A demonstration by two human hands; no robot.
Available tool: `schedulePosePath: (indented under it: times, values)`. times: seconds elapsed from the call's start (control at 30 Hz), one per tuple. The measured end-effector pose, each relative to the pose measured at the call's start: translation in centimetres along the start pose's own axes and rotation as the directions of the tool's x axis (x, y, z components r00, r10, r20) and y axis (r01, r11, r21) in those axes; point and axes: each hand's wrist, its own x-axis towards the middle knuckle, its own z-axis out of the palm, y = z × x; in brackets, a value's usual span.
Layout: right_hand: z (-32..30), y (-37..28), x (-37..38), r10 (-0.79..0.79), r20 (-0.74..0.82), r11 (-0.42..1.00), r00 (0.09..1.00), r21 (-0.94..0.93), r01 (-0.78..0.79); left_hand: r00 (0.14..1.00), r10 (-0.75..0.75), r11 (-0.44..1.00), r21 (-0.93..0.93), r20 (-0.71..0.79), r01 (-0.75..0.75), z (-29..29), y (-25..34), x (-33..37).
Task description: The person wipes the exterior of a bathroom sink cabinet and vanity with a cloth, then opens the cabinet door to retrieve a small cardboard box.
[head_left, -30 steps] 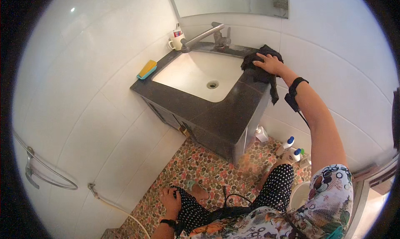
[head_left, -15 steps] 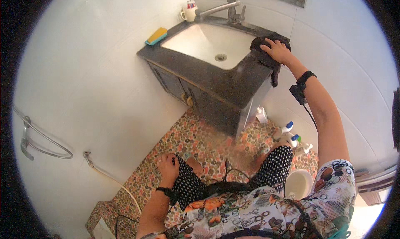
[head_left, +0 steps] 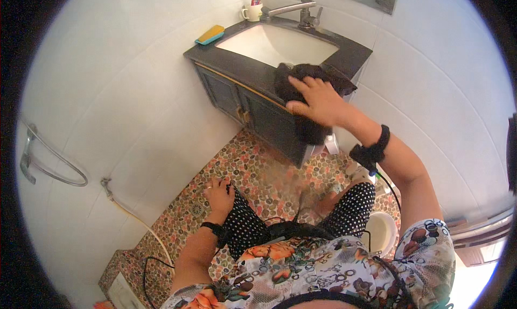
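Note:
My right hand (head_left: 319, 100) lies spread over a dark cloth (head_left: 313, 70), pressing it at the front right corner of the dark countertop (head_left: 245, 72). Part of the cloth hangs down over the cabinet front. Beside it, the white sink basin (head_left: 253, 42) is partly covered at its near right edge. My left hand (head_left: 218, 195) rests on my left knee with its fingers apart and nothing in it.
A faucet (head_left: 307, 19), a white mug (head_left: 251, 13) and a yellow-and-blue brush (head_left: 210, 34) stand or lie around the sink. Below is the cabinet (head_left: 221, 92). Bottles and a white bucket (head_left: 381, 231) sit at my right; a shower hose (head_left: 70, 182) hangs left.
My right hand has slid the cloth from the counter's far right side toward me and leftward to the front edge. My left hand stays on the knee.

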Motion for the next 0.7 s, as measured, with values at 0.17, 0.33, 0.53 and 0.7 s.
schedulePosePath:
  times: [0.17,0.33,0.53,0.7]
  values:
    - [-1.6,0.3,-1.5,-0.091,0.098,0.996,0.991,0.005,0.091,0.981,0.125,0.987,0.123,-0.15,-0.107,1.1,-1.1,-0.8]
    - [-1.7,6.5,1.0,0.034,0.09,0.999,0.995,-0.037,-0.03,0.983,0.09,0.992,0.105,-0.158,-0.073,-0.4,-0.5,-1.4]
    - [-1.0,5.5,-0.2,0.057,0.131,0.996,0.99,-0.072,-0.048,0.967,0.098,0.992,0.099,-0.233,-0.077,-0.5,0.1,-2.2]
    - [-2.8,0.2,-2.9,-0.158,0.2,0.983,0.967,-0.067,0.174,0.975,0.091,0.996,0.002,-0.201,-0.093,0.3,-0.1,-1.8]
